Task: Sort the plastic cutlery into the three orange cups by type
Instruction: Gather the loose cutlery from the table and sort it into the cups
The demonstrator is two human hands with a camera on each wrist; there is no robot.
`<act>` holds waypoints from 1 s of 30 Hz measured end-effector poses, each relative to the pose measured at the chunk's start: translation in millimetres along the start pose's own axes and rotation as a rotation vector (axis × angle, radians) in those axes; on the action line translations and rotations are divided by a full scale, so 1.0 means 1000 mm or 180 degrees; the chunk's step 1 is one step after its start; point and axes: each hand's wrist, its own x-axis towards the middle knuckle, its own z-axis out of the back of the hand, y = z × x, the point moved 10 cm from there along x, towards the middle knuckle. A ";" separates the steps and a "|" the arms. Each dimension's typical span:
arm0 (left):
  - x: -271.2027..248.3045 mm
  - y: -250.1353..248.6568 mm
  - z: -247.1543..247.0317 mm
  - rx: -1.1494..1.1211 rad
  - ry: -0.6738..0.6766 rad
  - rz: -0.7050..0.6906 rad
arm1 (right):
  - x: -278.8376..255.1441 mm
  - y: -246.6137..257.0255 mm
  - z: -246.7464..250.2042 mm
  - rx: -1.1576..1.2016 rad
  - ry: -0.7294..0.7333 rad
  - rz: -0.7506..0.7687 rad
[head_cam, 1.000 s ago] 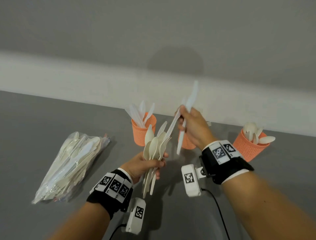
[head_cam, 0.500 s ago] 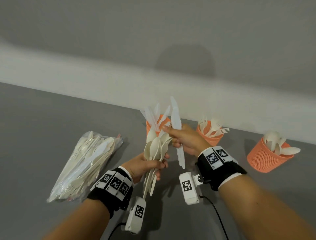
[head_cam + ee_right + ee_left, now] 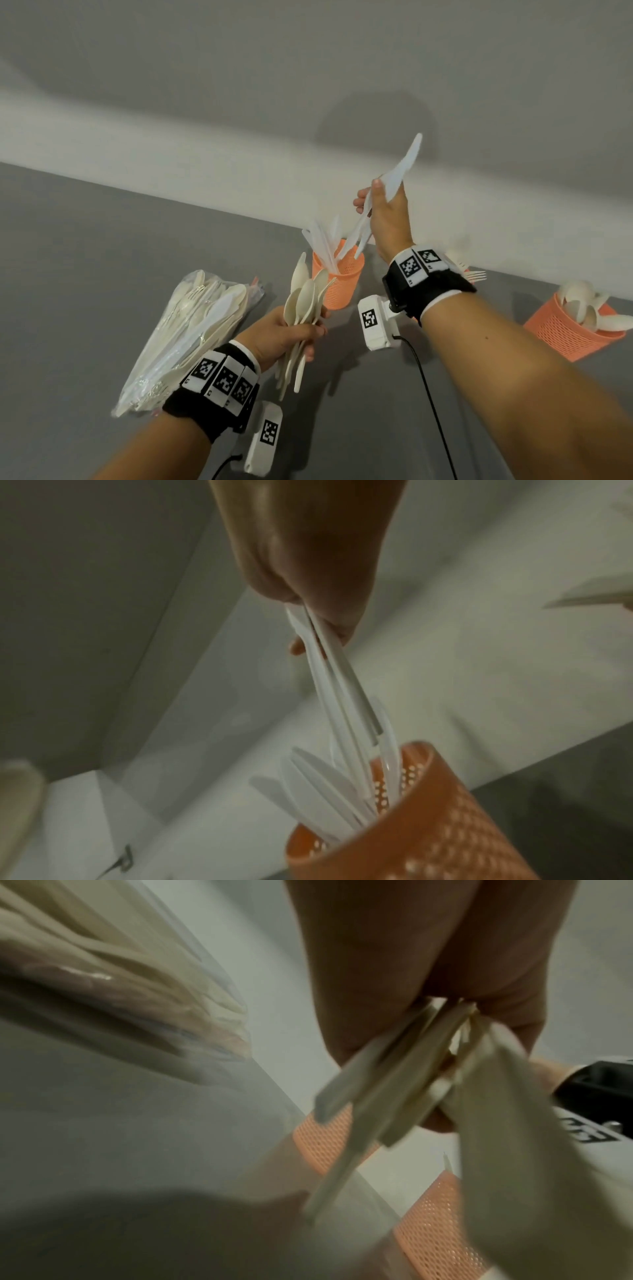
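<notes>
My right hand [image 3: 380,209] pinches white plastic knives [image 3: 400,171] by the middle, blades up, handle ends hanging over the rim of the left orange cup [image 3: 342,284], which holds several knives. In the right wrist view the knives [image 3: 335,685] dip toward that cup [image 3: 428,818]. My left hand [image 3: 291,335] grips a bunch of cream spoons and forks [image 3: 305,301] upright, just in front of the cup; in the left wrist view their handles [image 3: 394,1085] fan out below the fingers. A middle cup [image 3: 467,274] with forks is mostly hidden behind my right wrist. The right cup [image 3: 568,329] holds spoons.
A clear plastic bag of mixed cutlery [image 3: 195,329] lies on the grey table [image 3: 85,257] at the left. A white wall ledge [image 3: 171,164] runs right behind the cups. Cables trail from both wrist cameras toward the table's front.
My right hand has lifted the knives up and to the right, from beside the left hand's bunch to above the knife cup. The left hand has kept its bunch still.
</notes>
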 end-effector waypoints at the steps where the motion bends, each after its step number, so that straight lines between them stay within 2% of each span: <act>1: 0.000 -0.001 0.002 0.0015 -0.0019 -0.0012 | 0.000 -0.004 -0.006 -0.0089 0.0049 0.0055; 7: 0.002 -0.003 0.015 0.0386 -0.0197 -0.0037 | -0.008 -0.050 -0.022 -0.0530 0.0481 -0.0324; 9: 0.002 -0.005 0.017 0.0698 -0.0304 -0.0060 | -0.007 -0.040 -0.013 -0.0762 0.0296 -0.0025; 11: 0.002 -0.012 0.014 0.1097 -0.0348 -0.0188 | -0.011 -0.011 -0.005 -0.0938 0.0071 0.0496; 12: 0.002 -0.016 0.010 0.1218 -0.0335 -0.0252 | -0.015 0.002 -0.007 -0.0996 0.0135 0.0680; 14: 0.002 -0.021 0.003 0.1152 -0.0266 -0.0319 | -0.025 0.014 -0.025 -0.0826 0.0840 0.0596; 17: 0.003 -0.022 -0.001 0.0847 -0.0302 -0.0280 | -0.066 0.001 -0.063 -0.0688 0.2565 -0.0320; 18: 0.003 -0.022 -0.002 0.0790 -0.0339 -0.0251 | -0.079 -0.005 -0.067 -0.0713 0.2911 -0.0569; 19: 0.003 -0.021 -0.003 0.0758 -0.0343 -0.0231 | -0.087 -0.009 -0.068 -0.0730 0.3055 -0.0699; 23: -0.004 -0.023 -0.017 0.0629 -0.0057 -0.0256 | -0.089 -0.013 -0.065 -0.0658 0.2817 -0.0702; 27: -0.008 -0.021 -0.021 0.0613 0.0098 -0.0217 | -0.078 0.000 -0.060 -0.0200 0.2474 -0.0773; 30: -0.007 -0.019 -0.019 0.0687 0.0108 -0.0194 | -0.055 0.019 -0.047 0.0128 0.1830 -0.0620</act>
